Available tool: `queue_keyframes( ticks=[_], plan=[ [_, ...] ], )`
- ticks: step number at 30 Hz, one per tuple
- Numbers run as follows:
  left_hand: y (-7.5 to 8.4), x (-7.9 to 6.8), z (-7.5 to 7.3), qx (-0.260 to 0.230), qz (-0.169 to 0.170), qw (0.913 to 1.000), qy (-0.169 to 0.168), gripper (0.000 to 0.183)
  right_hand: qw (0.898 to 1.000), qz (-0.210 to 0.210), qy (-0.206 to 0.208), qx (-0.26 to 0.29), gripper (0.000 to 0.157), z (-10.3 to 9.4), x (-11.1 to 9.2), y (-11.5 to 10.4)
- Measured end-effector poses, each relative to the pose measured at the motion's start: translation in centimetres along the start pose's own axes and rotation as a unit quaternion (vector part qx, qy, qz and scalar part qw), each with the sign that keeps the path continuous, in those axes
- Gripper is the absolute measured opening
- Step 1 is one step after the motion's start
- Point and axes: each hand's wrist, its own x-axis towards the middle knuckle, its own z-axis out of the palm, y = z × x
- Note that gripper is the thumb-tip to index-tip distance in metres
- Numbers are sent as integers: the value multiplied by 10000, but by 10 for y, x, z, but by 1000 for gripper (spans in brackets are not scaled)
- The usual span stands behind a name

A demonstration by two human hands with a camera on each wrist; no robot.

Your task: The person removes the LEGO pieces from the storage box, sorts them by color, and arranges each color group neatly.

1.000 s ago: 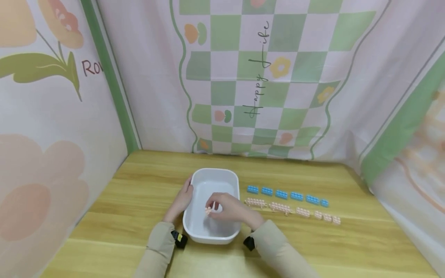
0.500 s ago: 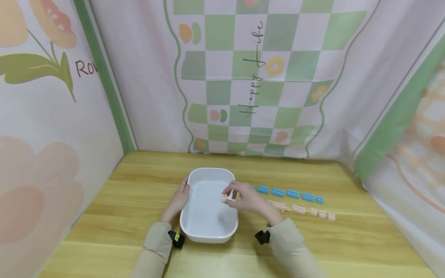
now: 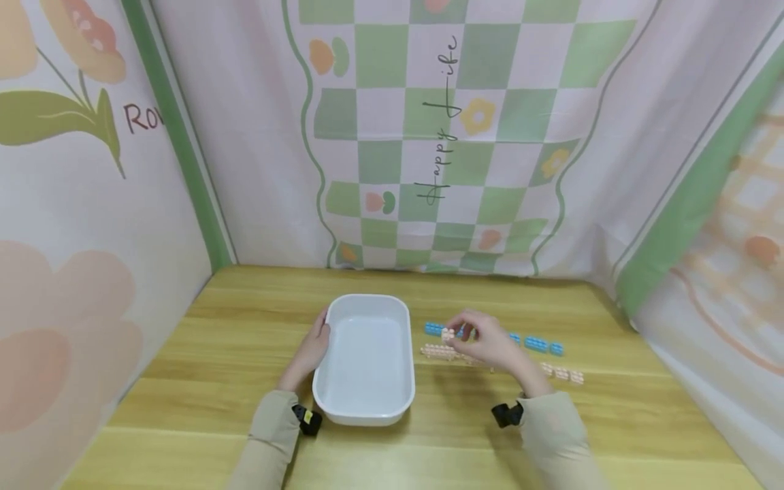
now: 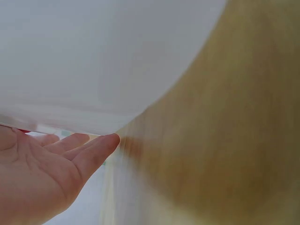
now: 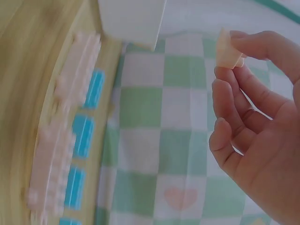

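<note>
My left hand (image 3: 312, 349) rests against the outer left wall of a white plastic basin (image 3: 364, 418). In the left wrist view its fingers lie fairly straight along the basin wall (image 4: 93, 61). To the right of the basin, my right hand (image 3: 486, 340) pinches a small pale pink building brick (image 3: 448, 335) between thumb and fingertips, raised above the table. That same pink brick (image 5: 227, 51) shows in the right wrist view. Below the right hand runs a row of pink brick pieces (image 3: 437, 351), partly hidden by it. Behind them is a row of blue bricks (image 3: 535, 344).
The wooden table (image 3: 233, 327) meets a curtain (image 3: 275, 170) with a green check pattern at its back edge. Several small pink bricks (image 3: 561, 373) lie at the right end of the row. A black wrist camera (image 3: 507, 415) sits on the right sleeve.
My right hand has moved right, out from over the basin to above the brick rows, still pinching the pink brick. The left hand stays at the basin, and the view has shifted slightly.
</note>
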Motion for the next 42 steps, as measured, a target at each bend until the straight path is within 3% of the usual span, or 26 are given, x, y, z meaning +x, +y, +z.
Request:
queue_keyframes(
  ticks=[9, 22, 35, 42],
  plan=[
    [-4, 2, -1, 32, -51, 10000, -40, 51, 9983, 501, 300, -88, 19, -30, -29, 31],
    [-1, 1, -4, -20, -77, 9999, -65, 51, 9927, 731, 828, -485, 22, -59, -65, 69],
    [-1, 0, -2, 41, -113, 9999, -62, 51, 9850, 1322, 797, -766, 29, -79, -102, 103],
    [-1, 1, -2, 74, -32, 9999, -68, 50, 9804, 1558, 748, -950, 25, -88, -121, 119]
  ],
)
